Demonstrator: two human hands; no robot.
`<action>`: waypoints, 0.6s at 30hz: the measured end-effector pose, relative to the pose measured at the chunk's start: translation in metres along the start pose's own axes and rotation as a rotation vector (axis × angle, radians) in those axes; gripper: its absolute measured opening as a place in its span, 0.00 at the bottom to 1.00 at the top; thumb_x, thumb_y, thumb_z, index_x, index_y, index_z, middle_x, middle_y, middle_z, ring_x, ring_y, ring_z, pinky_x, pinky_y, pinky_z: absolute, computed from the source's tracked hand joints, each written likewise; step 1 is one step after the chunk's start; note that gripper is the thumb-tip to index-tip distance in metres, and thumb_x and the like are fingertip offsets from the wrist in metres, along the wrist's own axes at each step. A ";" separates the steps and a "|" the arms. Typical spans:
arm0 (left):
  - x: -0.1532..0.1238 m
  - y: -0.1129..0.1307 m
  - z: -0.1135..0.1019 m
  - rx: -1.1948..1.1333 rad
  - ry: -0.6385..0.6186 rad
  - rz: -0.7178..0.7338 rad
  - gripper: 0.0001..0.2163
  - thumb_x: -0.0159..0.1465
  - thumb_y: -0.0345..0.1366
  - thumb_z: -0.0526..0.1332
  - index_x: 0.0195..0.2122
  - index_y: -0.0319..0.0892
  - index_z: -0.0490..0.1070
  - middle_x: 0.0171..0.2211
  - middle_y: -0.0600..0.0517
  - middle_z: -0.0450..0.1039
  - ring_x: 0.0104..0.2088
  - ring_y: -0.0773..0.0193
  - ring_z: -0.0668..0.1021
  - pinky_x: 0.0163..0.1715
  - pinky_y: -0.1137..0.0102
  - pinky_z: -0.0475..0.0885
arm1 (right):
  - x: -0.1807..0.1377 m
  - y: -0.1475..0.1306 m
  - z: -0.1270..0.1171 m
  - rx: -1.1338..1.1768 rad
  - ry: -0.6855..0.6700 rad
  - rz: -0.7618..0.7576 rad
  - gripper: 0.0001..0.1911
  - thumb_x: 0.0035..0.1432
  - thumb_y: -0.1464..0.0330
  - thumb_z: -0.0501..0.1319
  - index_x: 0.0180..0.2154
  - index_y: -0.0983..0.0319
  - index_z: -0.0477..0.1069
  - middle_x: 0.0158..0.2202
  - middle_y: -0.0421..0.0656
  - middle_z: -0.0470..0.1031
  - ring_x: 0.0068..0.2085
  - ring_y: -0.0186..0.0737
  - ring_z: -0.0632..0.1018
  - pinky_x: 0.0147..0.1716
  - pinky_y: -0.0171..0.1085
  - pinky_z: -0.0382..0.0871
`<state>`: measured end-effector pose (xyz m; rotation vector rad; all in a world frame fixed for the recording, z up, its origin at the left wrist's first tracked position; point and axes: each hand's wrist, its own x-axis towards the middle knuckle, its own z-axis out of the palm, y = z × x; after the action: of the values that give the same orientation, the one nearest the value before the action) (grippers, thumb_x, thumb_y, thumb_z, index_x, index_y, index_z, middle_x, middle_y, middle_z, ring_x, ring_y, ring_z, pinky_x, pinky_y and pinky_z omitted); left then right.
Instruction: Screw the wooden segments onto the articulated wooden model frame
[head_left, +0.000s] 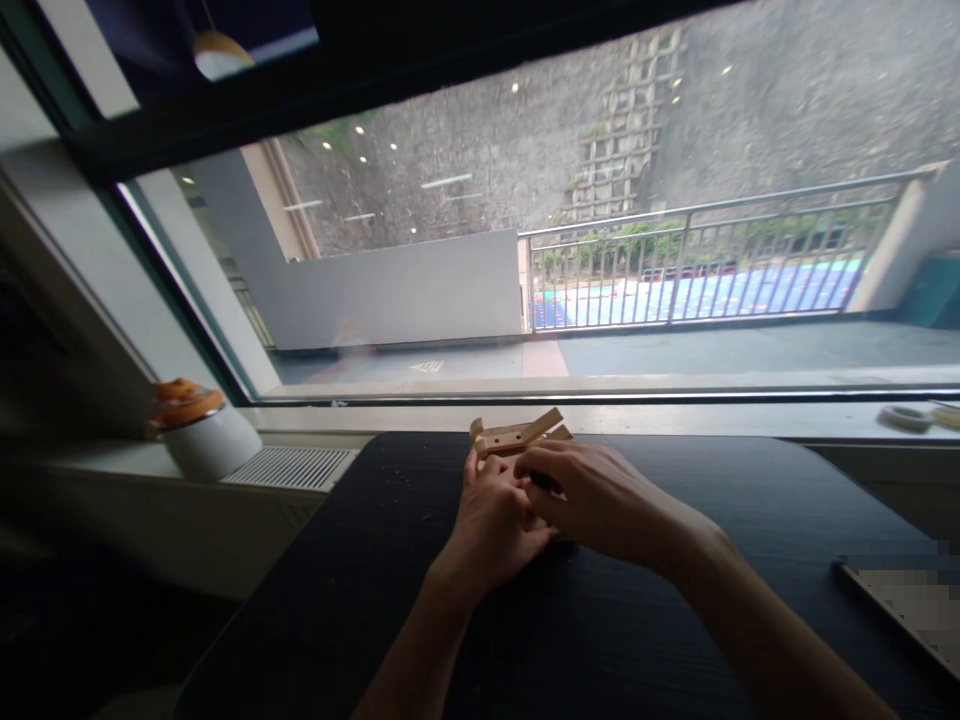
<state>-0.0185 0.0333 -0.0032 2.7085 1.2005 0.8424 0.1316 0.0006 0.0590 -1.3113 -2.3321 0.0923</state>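
Note:
A small assembly of light wooden pieces (516, 435) rests at the far side of a black table (360, 590), just in front of a window. My left hand (491, 520) is closed around its near end. My right hand (592, 495) lies over the left, fingers curled and pinching a small dark object against the wood; what that object is stays hidden. Both forearms come in from the bottom of the view.
A white pot with an orange top (199, 430) stands on the sill at left beside a vent grille (289, 467). A flat object (900, 600) lies at the table's right edge. A small tool (911, 417) rests on the sill at far right.

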 end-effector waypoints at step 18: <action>-0.004 -0.016 -0.003 -0.154 0.114 0.065 0.12 0.51 0.34 0.68 0.38 0.47 0.76 0.40 0.51 0.72 0.46 0.55 0.71 0.57 0.51 0.60 | 0.009 0.018 0.008 -0.087 0.049 0.263 0.10 0.62 0.63 0.52 0.32 0.60 0.68 0.27 0.41 0.75 0.26 0.35 0.71 0.24 0.33 0.50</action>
<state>-0.0328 0.0410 -0.0062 2.6198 1.0243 1.0642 0.1388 0.0191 0.0497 -1.6393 -2.1332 0.0413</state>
